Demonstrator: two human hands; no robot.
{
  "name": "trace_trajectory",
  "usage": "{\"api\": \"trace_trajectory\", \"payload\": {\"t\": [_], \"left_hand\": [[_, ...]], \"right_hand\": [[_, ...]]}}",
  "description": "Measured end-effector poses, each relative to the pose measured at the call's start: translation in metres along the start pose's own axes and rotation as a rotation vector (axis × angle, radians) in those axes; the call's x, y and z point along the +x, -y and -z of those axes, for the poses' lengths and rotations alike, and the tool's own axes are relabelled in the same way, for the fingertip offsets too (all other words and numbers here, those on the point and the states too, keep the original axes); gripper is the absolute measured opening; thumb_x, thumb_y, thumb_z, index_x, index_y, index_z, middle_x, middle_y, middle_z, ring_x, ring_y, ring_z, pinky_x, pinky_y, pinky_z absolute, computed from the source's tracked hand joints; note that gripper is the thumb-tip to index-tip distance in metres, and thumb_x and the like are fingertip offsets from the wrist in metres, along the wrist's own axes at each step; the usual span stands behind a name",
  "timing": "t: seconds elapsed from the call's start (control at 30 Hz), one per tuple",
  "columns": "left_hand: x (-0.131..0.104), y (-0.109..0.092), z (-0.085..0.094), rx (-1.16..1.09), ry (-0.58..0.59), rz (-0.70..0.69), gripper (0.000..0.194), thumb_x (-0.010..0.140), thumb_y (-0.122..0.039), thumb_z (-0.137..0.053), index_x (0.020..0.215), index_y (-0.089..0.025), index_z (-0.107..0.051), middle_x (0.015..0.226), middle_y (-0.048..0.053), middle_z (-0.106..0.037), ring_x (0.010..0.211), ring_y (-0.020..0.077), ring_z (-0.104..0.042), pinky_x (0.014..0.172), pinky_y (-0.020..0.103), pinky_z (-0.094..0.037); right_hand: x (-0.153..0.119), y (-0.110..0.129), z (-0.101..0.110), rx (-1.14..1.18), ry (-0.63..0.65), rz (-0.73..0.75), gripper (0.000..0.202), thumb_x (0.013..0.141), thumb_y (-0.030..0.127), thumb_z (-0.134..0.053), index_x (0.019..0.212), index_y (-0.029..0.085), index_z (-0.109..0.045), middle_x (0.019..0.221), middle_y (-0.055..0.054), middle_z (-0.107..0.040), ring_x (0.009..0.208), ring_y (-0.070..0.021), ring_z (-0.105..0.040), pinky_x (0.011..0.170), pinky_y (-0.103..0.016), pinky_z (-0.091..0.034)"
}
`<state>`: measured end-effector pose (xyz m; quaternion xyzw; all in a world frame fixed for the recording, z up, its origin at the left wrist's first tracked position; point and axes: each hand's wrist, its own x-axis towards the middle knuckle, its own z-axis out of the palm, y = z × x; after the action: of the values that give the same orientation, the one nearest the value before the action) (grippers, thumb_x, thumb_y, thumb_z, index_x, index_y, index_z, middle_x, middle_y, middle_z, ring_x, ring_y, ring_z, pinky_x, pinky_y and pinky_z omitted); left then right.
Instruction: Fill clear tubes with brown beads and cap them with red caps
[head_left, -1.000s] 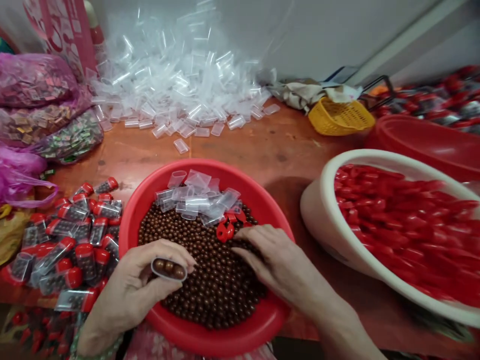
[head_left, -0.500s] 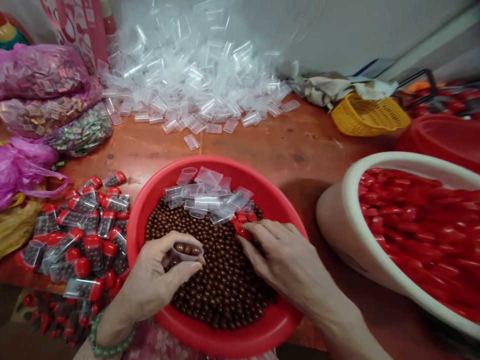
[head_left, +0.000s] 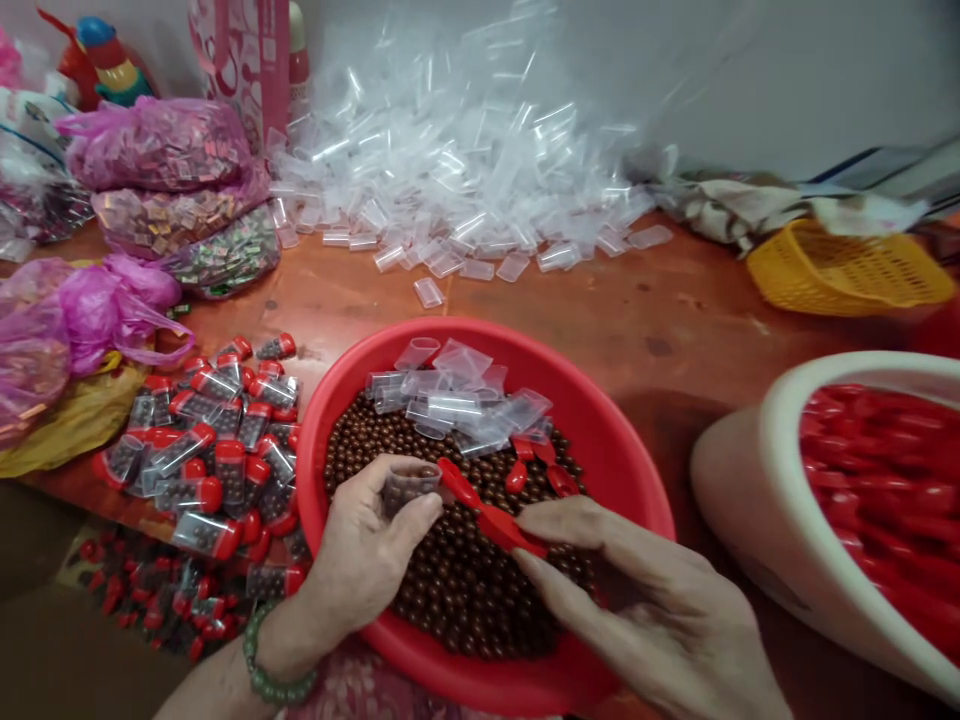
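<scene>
My left hand (head_left: 375, 555) is closed around a clear plastic tube (head_left: 409, 490) with brown balls inside, its open end up. Between the thumb and fingers of my right hand (head_left: 637, 590) is a red plastic cap (head_left: 499, 525) with a hinged lid, its far end beside the tube's mouth. Both hands are over a red basin (head_left: 480, 690) of small brown balls (head_left: 480, 590). Empty clear tubes (head_left: 454, 400) lie on the balls at the basin's far side, with a few loose red caps (head_left: 517, 475) near them.
Filled red-capped tubes (head_left: 217, 430) are heaped left of the basin. A white tub (head_left: 727, 460) of red caps stands at right, a yellow basket (head_left: 847, 270) behind it. Clear tubes (head_left: 465, 190) pile against the wall. Pink bags (head_left: 165, 150) sit at the back left.
My right hand has lifted a red cap from the basin and brought it left to the tube in my left hand. The view has turned left.
</scene>
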<state>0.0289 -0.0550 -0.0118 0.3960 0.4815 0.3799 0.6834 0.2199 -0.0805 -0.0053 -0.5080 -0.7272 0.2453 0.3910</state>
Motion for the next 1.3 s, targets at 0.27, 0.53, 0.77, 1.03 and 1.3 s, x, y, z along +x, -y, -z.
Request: {"api": "trace_trajectory", "payload": {"t": [0.27, 0.53, 0.77, 1.03, 1.3], "left_hand": [[-0.001, -0.009, -0.004, 0.152, 0.059, -0.115, 0.012, 0.081, -0.018, -0.063, 0.092, -0.014, -0.067, 0.086, 0.003, -0.069, 0.078, 0.0129, -0.062, 0.074, 0.022, -0.047], [0.003, -0.008, -0.001, 0.133, 0.113, -0.078, 0.012, 0.081, -0.019, -0.062, 0.090, -0.012, -0.068, 0.086, 0.005, -0.069, 0.081, 0.0152, -0.063, 0.077, 0.024, -0.048], [0.005, -0.008, -0.001, -0.008, 0.076, 0.018, 0.013, 0.078, -0.018, -0.064, 0.089, -0.012, -0.067, 0.083, 0.004, -0.069, 0.079, 0.0147, -0.062, 0.076, 0.024, -0.049], [0.005, -0.004, 0.005, -0.192, 0.132, 0.005, 0.016, 0.084, -0.021, -0.063, 0.098, -0.014, -0.066, 0.110, 0.009, -0.072, 0.105, 0.0179, -0.065, 0.098, 0.028, -0.046], [0.004, 0.005, 0.010, -0.307, 0.160, 0.012, 0.027, 0.081, -0.034, -0.071, 0.101, -0.016, -0.070, 0.116, 0.010, -0.070, 0.113, 0.0227, -0.062, 0.103, 0.035, -0.043]], "right_hand": [[0.007, 0.006, -0.001, 0.037, 0.215, -0.095, 0.035, 0.081, 0.012, -0.062, 0.112, 0.026, -0.052, 0.076, 0.003, -0.065, 0.062, -0.0108, -0.064, 0.058, -0.017, -0.055], [0.013, 0.004, -0.003, 0.008, 0.198, 0.066, 0.031, 0.082, 0.010, -0.062, 0.108, 0.026, -0.059, 0.081, 0.001, -0.069, 0.072, -0.0128, -0.068, 0.063, -0.018, -0.055], [0.014, 0.005, -0.019, 0.004, 0.092, 0.081, 0.022, 0.082, 0.012, -0.066, 0.101, 0.023, -0.061, 0.082, 0.000, -0.070, 0.069, -0.0117, -0.068, 0.066, -0.018, -0.057], [0.014, 0.007, -0.029, -0.108, -0.008, 0.199, 0.023, 0.085, 0.008, -0.061, 0.104, 0.021, -0.062, 0.090, -0.005, -0.073, 0.076, -0.0147, -0.071, 0.070, -0.022, -0.061], [0.008, 0.008, -0.039, -0.145, -0.046, 0.215, 0.023, 0.083, 0.006, -0.062, 0.102, 0.018, -0.065, 0.092, -0.007, -0.073, 0.079, -0.0155, -0.072, 0.073, -0.022, -0.060]]}}
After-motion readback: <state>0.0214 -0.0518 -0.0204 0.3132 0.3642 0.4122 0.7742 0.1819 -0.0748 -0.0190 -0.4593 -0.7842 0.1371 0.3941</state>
